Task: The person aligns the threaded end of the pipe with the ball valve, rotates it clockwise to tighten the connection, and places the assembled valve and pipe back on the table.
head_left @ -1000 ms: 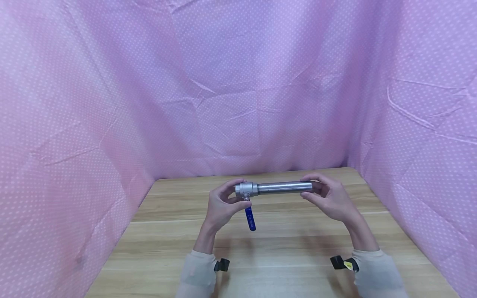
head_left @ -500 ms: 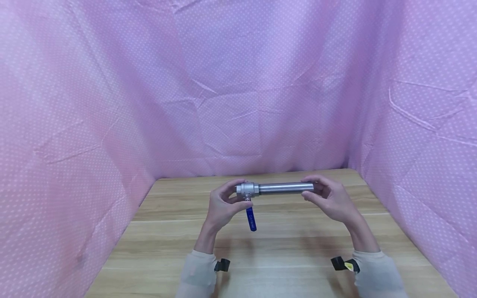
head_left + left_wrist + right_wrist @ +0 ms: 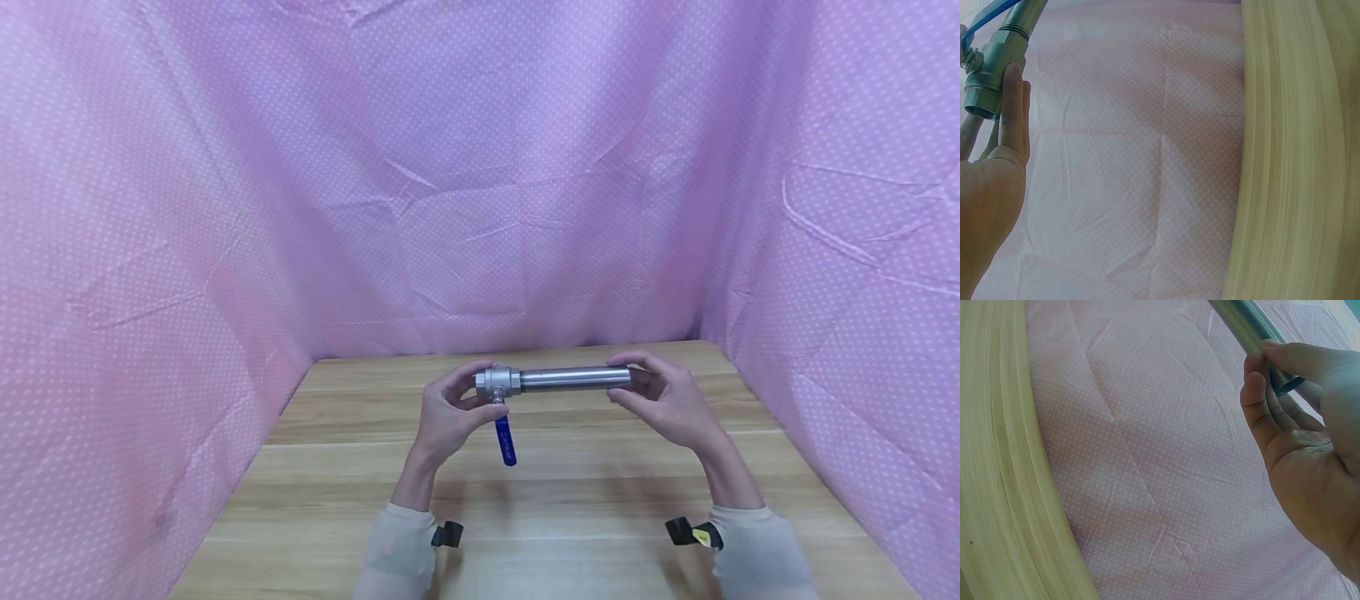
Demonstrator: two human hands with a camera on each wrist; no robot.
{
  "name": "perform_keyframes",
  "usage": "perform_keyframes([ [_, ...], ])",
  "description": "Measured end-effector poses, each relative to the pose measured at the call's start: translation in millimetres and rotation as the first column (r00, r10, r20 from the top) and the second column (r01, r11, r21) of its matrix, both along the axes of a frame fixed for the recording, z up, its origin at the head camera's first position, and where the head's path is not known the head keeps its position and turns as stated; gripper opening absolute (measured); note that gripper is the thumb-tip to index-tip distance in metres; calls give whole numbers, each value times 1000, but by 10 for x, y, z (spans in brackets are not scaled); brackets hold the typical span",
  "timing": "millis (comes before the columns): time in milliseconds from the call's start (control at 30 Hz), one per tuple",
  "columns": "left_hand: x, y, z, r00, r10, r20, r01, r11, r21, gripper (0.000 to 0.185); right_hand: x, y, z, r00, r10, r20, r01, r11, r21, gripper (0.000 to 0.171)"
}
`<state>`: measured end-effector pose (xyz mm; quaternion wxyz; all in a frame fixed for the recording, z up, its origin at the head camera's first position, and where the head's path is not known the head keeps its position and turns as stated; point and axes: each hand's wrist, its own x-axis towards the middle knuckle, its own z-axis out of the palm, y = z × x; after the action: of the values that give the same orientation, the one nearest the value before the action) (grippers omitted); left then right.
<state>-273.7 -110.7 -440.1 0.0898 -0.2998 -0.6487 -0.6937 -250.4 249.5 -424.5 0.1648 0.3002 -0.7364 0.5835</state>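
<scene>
A light wooden table (image 3: 570,508) with lengthwise grain fills the lower part of the head view. Pink cloth with small white dots (image 3: 480,183) hangs creased behind it and along both of its sides, closing it in.

A steel pipe (image 3: 573,378) lies level at the frame's lower centre, screwed into a silver valve (image 3: 497,382) whose blue handle (image 3: 505,441) hangs downward.

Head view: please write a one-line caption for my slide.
Two hands, left hand on the valve, right hand on the steel pipe, above a wooden table.
</scene>
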Motion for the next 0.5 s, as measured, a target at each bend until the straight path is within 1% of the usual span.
perform_keyframes([
  [100, -5, 0, -4, 1000, -1, -3, 1, 1000, 2, 68, 2, -1, -2, 1000, -2, -4, 2, 1000, 1, 42],
  [267, -19, -1, -16, 1000, -5, -11, 5, 1000, 2, 71, 19, 2, 1, 999, -40, 10, 39, 999, 28, 41],
  [500, -24, -7, -29, 1000, -5, -20, 5, 1000, 6, 68, 24, -8, 8, 996, -87, 20, 86, 994, 66, 38],
])
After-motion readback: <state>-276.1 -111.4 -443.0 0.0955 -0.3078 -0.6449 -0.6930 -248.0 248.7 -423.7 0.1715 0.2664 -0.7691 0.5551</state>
